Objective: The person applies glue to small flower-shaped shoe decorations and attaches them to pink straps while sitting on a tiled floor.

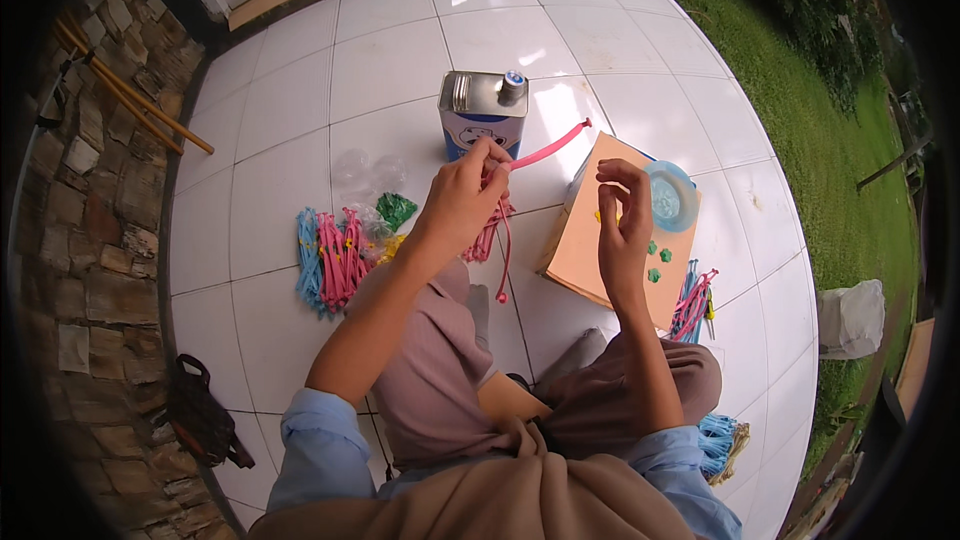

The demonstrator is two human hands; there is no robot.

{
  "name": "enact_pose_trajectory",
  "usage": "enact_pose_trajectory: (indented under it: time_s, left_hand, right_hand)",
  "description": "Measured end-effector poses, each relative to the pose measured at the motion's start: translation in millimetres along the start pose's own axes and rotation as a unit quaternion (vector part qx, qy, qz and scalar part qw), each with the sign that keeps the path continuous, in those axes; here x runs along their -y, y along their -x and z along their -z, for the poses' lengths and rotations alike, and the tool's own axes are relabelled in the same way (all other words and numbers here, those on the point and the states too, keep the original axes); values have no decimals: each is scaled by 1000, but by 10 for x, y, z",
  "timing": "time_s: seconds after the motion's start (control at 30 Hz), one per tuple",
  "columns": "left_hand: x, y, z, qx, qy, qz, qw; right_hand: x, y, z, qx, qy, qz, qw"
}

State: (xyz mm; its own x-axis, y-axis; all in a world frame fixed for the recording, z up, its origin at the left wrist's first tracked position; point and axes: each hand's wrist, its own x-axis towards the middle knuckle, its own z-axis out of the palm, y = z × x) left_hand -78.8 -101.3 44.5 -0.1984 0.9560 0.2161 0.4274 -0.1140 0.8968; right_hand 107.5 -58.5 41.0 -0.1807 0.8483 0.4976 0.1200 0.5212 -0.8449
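My left hand (468, 195) is closed in a pinch on a long, narrow pink strip (545, 151). One end points up and right to a small dark-pink knob. A thinner reddish length hangs below that hand and ends in a small ball. My right hand (626, 210) is over a cardboard box (582, 255), its fingers bent and apart from the thumb, with nothing visible in them. Beside it on the box are a light-blue bowl (688, 218) and several small green flower-shaped pieces (653, 275). Something yellow shows partly behind the right hand.
A metal tin (483, 130) with a cap stands beyond my left hand. Pink bundles (341, 258), blue bundles (308, 262) and clear plastic pieces (372, 172) lie at left on the white tiles (270, 335). More bundles (692, 305) lie beside the box. A dark bag (203, 410) rests by the stone wall.
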Motion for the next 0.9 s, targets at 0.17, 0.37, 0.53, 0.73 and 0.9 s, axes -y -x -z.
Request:
enact_pose_trajectory:
  time_s: [0.17, 0.37, 0.53, 0.73, 0.9]
  left_hand:
    - [357, -108, 187, 58, -325, -66, 942]
    - [976, -338, -15, 163, -332, 60, 927]
    - [1346, -561, -341, 258, 70, 234, 935]
    - [2275, -905, -688, 332, 377, 466, 728]
    - [2793, -864, -1089, 108, 448, 582, 670]
  right_hand:
    - [-496, 348, -494, 13, -63, -152, 986]
    - [-956, 756, -876, 37, -25, -222, 974]
    - [-1215, 900, -1132, -69, -76, -211, 972]
    - [-1388, 904, -1365, -111, -119, -296, 941]
    - [-1920, 767, -1515, -154, -94, -372, 911]
